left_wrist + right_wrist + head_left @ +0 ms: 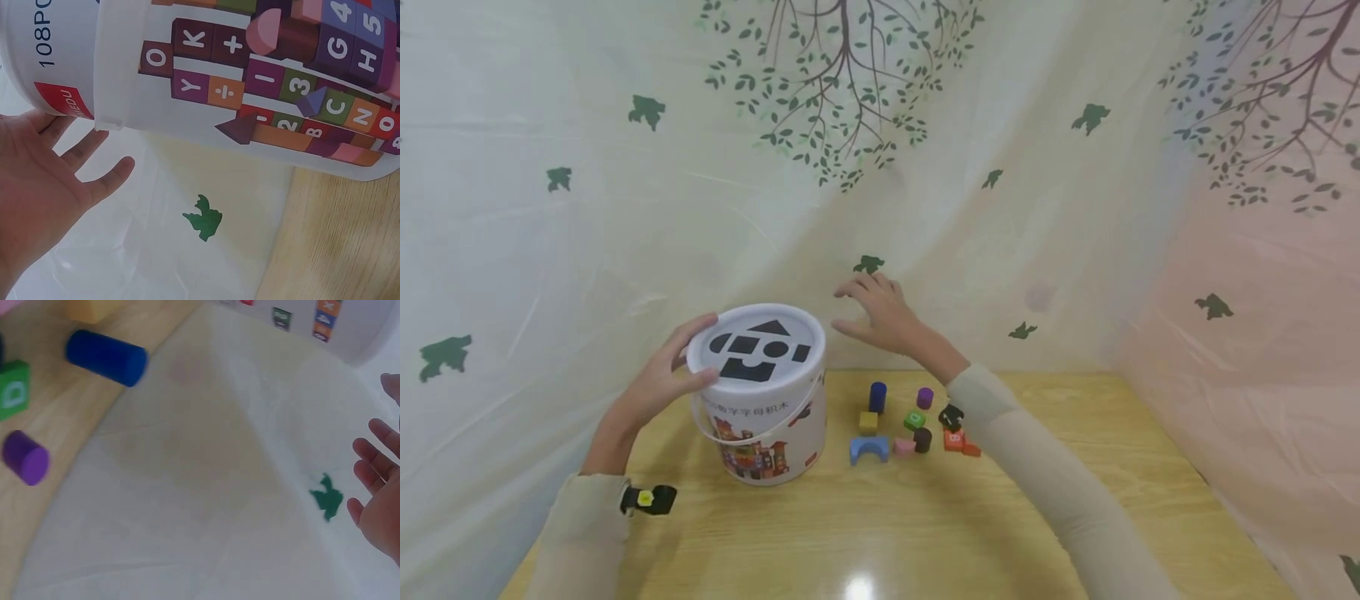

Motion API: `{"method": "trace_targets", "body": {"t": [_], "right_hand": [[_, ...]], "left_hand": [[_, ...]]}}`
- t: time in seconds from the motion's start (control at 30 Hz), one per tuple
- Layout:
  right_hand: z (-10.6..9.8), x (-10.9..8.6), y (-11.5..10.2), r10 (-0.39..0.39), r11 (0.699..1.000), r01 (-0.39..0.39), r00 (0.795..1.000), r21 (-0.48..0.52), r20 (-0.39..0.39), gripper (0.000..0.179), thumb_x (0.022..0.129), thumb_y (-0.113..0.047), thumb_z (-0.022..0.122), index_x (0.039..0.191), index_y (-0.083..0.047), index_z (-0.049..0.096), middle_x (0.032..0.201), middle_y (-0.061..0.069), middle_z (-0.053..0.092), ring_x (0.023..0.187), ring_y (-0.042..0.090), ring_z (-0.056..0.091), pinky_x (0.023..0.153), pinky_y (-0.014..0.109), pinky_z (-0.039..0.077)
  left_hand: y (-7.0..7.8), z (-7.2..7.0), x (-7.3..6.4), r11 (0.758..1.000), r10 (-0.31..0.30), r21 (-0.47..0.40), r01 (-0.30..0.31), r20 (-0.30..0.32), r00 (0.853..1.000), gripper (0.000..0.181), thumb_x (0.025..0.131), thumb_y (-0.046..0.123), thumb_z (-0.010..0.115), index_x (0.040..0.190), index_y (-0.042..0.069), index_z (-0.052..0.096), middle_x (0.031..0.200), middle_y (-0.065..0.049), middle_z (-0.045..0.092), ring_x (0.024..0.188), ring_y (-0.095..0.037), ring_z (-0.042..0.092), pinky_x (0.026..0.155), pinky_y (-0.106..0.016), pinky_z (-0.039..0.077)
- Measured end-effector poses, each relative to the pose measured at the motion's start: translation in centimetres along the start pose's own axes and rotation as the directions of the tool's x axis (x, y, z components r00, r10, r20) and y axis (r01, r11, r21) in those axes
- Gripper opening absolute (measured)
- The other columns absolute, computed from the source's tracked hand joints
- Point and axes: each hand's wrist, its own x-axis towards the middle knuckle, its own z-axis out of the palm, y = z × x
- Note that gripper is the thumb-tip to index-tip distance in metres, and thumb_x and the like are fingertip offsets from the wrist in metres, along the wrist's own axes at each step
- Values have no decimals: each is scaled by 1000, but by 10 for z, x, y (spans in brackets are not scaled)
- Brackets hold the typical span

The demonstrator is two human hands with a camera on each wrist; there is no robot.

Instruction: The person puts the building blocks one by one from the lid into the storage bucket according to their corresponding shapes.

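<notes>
The bucket (762, 410) stands upright left of the frame's centre, the spread left hand (653, 383) touching its lid (756, 348), while the empty, loose-fingered right hand (880, 315) hovers apart, to its upper right.

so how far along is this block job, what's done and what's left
Looks done: the lid sits on the bucket. In hand: the left grip touches the lid's edge; the right grip, empty, hovers to the bucket's right. Probably remaining: the blue cylinder, blue arch and other loose blocks lie on the table, outside the bucket. What's inside it is hidden.
</notes>
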Motion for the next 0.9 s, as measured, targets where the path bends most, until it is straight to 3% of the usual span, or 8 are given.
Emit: {"method": "trace_targets", "body": {"t": [0.37,0.6,0.9], "right_hand": [[34,-63,42,92,987,-93,996,133,18,49,94,-38,71,132,-8,62,128,11,64,120,28,49,103,50,38],[57,-91,50,164,957,-172,985,232,57,51,90,-30,77,133,-8,62,132,10,64,123,29,48,105,53,36],[66,-118,72,229,950,-240,971,200,75,51,88,-29,80,132,-9,64,133,9,66,124,29,51,110,57,37]], "left_hand": [[1,1,0,1000,7,-11,-7,-7,1000,83,90,8,71,161,9,27,164,-24,25,146,-49,26,110,-82,24],[0,-1,0,1000,2,1,-2,-5,1000,84,91,9,71,161,10,26,165,-24,24,146,-49,26,110,-81,25],[-1,-1,0,1000,-5,5,5,4,1000,84,92,10,71,162,11,25,166,-23,23,148,-48,26,111,-80,25]]}}
